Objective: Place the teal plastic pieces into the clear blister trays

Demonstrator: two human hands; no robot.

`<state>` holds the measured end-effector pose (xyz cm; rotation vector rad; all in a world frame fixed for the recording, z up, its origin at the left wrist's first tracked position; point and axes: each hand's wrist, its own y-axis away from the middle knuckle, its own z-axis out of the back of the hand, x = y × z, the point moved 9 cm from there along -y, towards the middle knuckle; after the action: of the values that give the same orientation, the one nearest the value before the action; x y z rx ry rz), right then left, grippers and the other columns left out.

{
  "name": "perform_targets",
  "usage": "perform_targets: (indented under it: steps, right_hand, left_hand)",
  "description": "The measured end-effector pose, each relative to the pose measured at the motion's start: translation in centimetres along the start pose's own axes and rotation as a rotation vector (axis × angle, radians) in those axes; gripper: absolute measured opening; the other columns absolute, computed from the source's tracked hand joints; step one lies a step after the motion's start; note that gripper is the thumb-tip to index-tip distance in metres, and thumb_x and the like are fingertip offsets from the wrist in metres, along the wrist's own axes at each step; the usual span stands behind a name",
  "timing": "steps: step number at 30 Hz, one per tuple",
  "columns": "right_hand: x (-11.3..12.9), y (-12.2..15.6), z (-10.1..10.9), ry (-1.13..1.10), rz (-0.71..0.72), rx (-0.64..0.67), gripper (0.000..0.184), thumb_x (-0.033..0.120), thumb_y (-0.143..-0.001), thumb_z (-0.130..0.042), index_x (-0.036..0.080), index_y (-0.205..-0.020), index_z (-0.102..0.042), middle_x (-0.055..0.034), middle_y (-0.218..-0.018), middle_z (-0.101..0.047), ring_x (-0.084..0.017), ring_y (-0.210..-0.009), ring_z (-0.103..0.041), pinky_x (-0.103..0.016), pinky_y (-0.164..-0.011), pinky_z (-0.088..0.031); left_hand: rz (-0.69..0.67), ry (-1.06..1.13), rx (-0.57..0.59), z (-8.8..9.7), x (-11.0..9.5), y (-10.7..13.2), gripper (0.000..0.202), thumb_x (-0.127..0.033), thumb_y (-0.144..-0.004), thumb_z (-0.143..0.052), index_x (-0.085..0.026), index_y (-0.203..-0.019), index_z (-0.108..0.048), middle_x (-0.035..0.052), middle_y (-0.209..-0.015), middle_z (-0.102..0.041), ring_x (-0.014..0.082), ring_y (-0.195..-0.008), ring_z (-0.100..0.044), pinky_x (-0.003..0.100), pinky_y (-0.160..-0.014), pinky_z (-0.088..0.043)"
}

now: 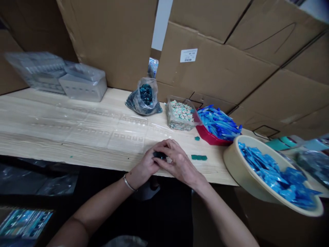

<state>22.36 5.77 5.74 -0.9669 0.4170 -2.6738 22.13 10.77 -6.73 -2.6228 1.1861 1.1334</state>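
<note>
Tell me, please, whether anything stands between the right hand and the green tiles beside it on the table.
Nothing visible does: only the pale wooden tabletop separates the right hand from the green glass tiles.

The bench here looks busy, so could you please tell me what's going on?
A person is holding a small dark piece between their left hand and right hand, at the edge of a wooden bench. A few green tiles lie nearby. Farther along sit a red bowl of blue strips, a cream bowl of blue pieces, a clear tub of pale tiles, and a plastic bag of dark teal pieces.
</note>
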Motion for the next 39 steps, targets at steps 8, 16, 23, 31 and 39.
perform_targets:
  steps: [8, 16, 23, 31, 39]
  right_hand:
    - [-6.8, 0.2, 1.8, -0.583, -0.329, -0.196, 0.025, 0.028, -0.075, -0.066, 0.025, -0.099, -0.066, -0.0025, -0.094, -0.066, -0.017, -0.083, -0.063, -0.032, -0.078, -0.051]
    - [-11.0, 1.5, 1.7, -0.851, -0.486, -0.267, 0.025, 0.032, -0.067, -0.073, 0.019, -0.087, -0.066, 0.0001, -0.070, -0.065, -0.011, -0.058, -0.059, -0.025, -0.060, -0.051]
    - [-11.2, 2.1, 1.2, -0.940, -0.499, -0.327, 0.020, 0.027, -0.064, -0.075, 0.018, -0.079, -0.065, -0.0018, -0.081, -0.066, -0.010, -0.063, -0.060, -0.023, -0.063, -0.049]
    - [-10.8, 2.1, 0.7, -1.029, -0.496, -0.360, 0.021, 0.028, -0.068, -0.073, 0.019, -0.080, -0.059, 0.0061, -0.057, -0.051, -0.004, -0.045, -0.042, -0.016, -0.043, -0.030]
    - [-10.5, 2.8, 2.2, -0.626, -0.431, -0.373, 0.018, 0.031, -0.068, -0.072, 0.019, -0.080, -0.066, 0.0021, -0.065, -0.057, -0.008, -0.054, -0.049, -0.021, -0.052, -0.040]
  left_hand:
    - [0.099, 0.179, 0.087, -0.6, -1.1, 0.4, 0.023, -0.027, -0.067, -0.067, -0.015, -0.084, -0.059, -0.0013, -0.068, -0.049, 0.0042, -0.052, -0.040, 0.013, -0.034, -0.014]
    - [-0.037, -0.149, 0.168, -2.5, -2.3, 1.7, 0.033, -0.042, -0.073, -0.063, -0.020, -0.096, -0.055, -0.0020, -0.070, -0.049, 0.0043, -0.051, -0.042, 0.011, -0.033, -0.015]
    - [-0.187, -0.278, 0.084, -1.9, -2.7, 1.3, 0.029, -0.042, -0.073, -0.063, -0.017, -0.084, -0.053, -0.0026, -0.064, -0.050, 0.0047, -0.052, -0.044, 0.012, -0.040, -0.027]
    - [0.109, -0.028, 0.265, -2.9, -1.0, 1.6, 0.026, -0.035, -0.071, -0.067, -0.017, -0.080, -0.050, -0.0039, -0.069, -0.042, 0.0025, -0.051, -0.037, 0.010, -0.032, -0.013]
    - [0.191, 0.067, 0.203, -2.3, 0.0, 1.3, 0.023, -0.027, -0.072, -0.067, -0.013, -0.082, -0.052, -0.0017, -0.074, -0.042, 0.0021, -0.054, -0.039, 0.009, -0.032, -0.014]
